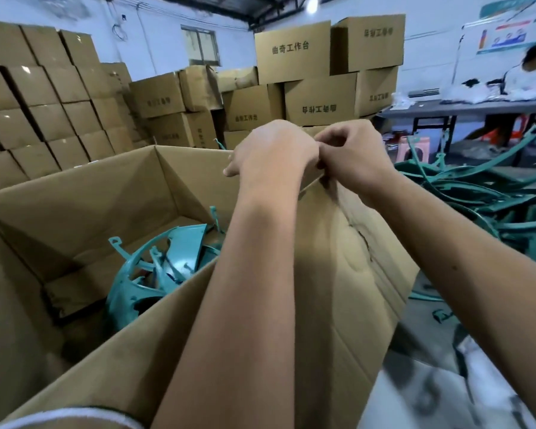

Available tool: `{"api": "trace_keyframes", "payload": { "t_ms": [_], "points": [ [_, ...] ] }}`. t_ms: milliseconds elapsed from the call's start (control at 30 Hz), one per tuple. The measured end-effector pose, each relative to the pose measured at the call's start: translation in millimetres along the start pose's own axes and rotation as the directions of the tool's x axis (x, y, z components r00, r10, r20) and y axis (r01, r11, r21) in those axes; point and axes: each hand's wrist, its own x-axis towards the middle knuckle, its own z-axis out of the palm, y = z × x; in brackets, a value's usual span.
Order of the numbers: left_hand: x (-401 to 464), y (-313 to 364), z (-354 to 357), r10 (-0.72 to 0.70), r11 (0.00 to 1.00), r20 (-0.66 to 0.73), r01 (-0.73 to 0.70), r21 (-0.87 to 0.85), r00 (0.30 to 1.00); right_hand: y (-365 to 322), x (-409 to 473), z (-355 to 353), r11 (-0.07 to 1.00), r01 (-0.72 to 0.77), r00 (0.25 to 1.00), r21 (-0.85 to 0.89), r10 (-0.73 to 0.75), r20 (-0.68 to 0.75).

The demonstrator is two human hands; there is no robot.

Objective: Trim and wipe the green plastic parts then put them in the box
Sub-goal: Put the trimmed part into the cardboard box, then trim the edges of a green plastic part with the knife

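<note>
A large open cardboard box (pixel 112 193) fills the lower left, and several teal-green plastic parts (pixel 161 267) lie curved in its bottom. My left hand (pixel 273 150) and my right hand (pixel 350 153) are raised and meet above the box's far right corner. My right hand's fingers are curled at the top edge of the box flap (pixel 338 249), which rises up to them. My left hand shows only its back, with the fingers bent away out of sight. A thin green tip (pixel 218 144) pokes out behind my left hand.
A tangled heap of green plastic parts (pixel 483 193) lies on the right. Green scraps (pixel 440 315) and a white cloth (pixel 446 394) are on the floor at lower right. Stacked cartons (pixel 322 72) line the back and left. A person sits at a table (pixel 464 108) far right.
</note>
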Motion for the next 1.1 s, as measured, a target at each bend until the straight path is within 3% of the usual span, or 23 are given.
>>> {"api": "trace_keyframes", "payload": {
  "t_ms": [133,233,333,467,567,733,900,1000,1100],
  "points": [
    [-27,36,45,0.234,0.963,-0.228,-0.258,-0.077,0.945,45,-49,-57,0.991,-0.058,0.982,0.119,0.078,-0.175],
    [-54,62,102,0.388,0.9,-0.203,-0.417,-0.127,0.899,96,-108,-107,0.984,-0.179,0.961,-0.005,0.173,-0.214],
    [-95,78,181,0.511,0.82,-0.155,-0.533,-0.208,0.846,149,-172,-157,0.929,-0.355,0.882,-0.105,0.295,-0.368],
    [-153,92,279,0.651,0.721,-0.034,-0.632,-0.286,0.758,202,-239,-204,0.767,-0.51,0.781,-0.39,0.223,-0.583],
    [-177,95,317,0.619,0.717,-0.182,-0.644,-0.265,0.764,229,-272,-218,0.652,-0.558,0.758,-0.513,0.148,-0.635],
    [-172,105,341,0.414,0.652,-0.448,-0.602,-0.462,0.792,265,-296,-206,0.584,-0.546,0.803,-0.601,0.159,-0.574],
    [-170,99,359,0.4,0.591,-0.452,-0.601,-0.538,0.798,271,-285,-198,0.638,-0.462,0.816,-0.616,0.034,-0.577],
    [-166,94,365,0.427,0.57,-0.446,-0.617,-0.542,0.786,266,-275,-198,0.768,-0.444,0.725,-0.461,0.005,-0.689],
    [-161,90,363,0.405,0.564,-0.471,-0.62,-0.545,0.783,257,-243,-207,0.9,-0.429,0.571,-0.072,0.209,-0.794]
  ]
}}
